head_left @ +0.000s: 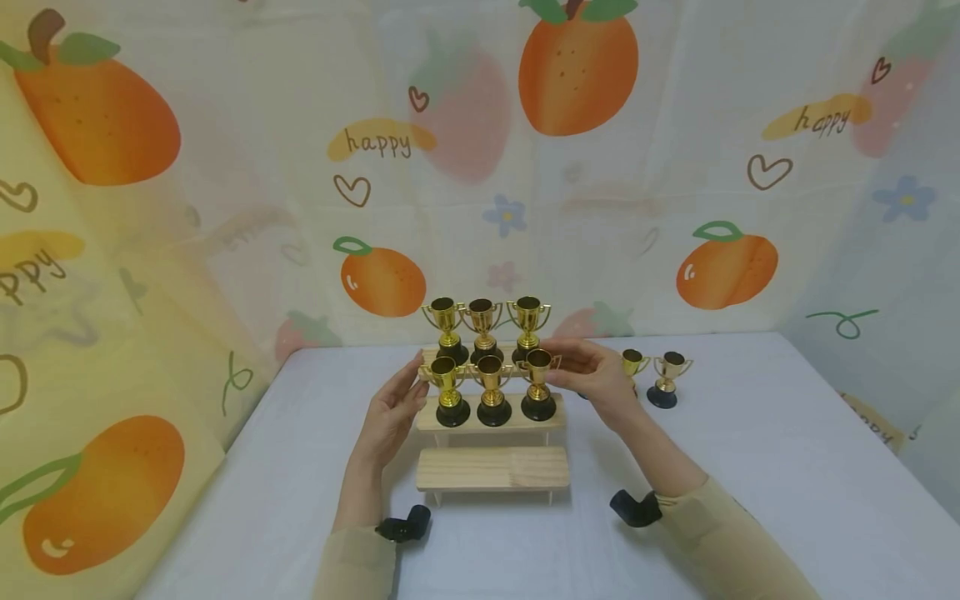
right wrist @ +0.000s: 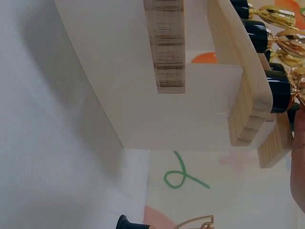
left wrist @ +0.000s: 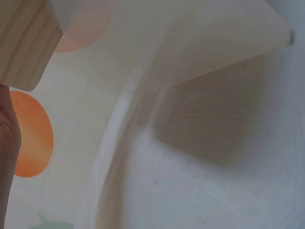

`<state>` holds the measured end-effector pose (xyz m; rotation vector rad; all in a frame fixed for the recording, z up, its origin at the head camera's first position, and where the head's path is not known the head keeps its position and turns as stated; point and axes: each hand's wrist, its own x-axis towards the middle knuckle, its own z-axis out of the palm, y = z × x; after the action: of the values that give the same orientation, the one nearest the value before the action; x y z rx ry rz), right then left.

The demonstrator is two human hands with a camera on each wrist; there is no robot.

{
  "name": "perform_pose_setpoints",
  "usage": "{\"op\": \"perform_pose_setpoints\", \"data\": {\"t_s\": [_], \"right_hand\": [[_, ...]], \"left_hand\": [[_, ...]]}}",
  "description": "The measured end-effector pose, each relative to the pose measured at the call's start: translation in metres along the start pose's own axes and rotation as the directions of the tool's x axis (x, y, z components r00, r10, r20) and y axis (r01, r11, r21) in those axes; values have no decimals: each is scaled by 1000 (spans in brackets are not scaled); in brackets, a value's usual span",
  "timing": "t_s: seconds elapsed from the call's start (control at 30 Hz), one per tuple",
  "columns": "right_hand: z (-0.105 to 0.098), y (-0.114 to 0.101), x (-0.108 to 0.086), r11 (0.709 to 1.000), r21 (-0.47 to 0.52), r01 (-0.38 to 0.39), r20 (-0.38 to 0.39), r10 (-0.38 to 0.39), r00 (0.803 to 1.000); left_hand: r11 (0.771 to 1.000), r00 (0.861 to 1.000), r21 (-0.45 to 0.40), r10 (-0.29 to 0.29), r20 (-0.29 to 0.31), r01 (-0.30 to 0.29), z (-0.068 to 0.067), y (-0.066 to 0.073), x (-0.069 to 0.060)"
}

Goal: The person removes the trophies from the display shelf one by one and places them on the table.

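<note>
A three-tier wooden stand [head_left: 491, 468] carries several gold trophy cups with black bases, three on the top board and three on the middle one. My right hand [head_left: 600, 379] pinches the right-hand trophy [head_left: 538, 407] of the middle board, thumb beside its cup. That trophy stands upright; the right wrist view shows its black base [right wrist: 278, 91] on the board, with a finger [right wrist: 298, 162] by the cup. At the stand's left side, my left hand [head_left: 387, 417] rests its fairly straight fingers against the end of the upper board. The left wrist view shows the board end [left wrist: 28, 52] above that hand.
Right of the stand, a gold trophy [head_left: 665, 392] stands on the white table [head_left: 750, 467], beside another [head_left: 633, 363] partly covered by my right hand. The stand's lowest board is bare. A fruit-print cloth [head_left: 480, 225] hangs behind and at the sides.
</note>
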<state>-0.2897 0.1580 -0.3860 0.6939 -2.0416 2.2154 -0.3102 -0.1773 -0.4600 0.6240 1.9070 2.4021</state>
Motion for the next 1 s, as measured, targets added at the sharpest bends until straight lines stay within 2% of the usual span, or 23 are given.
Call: {"op": "perform_pose_setpoints", "data": {"t_s": [0.3,0.63,1.0], "right_hand": [[2,4,1,999,-30,-31,-14,31,999],[3,4,1,995,-82,-48,-24,46,999],[2,3,0,997,-74,-37,-22,35,999]], "left_hand": [[1000,999,-1,-25,-22,25,2,1,0],[1000,999,2,-20,-28,20,3,3,0],[1000,1000,-10,6,-6,-6,2,1,0]]}}
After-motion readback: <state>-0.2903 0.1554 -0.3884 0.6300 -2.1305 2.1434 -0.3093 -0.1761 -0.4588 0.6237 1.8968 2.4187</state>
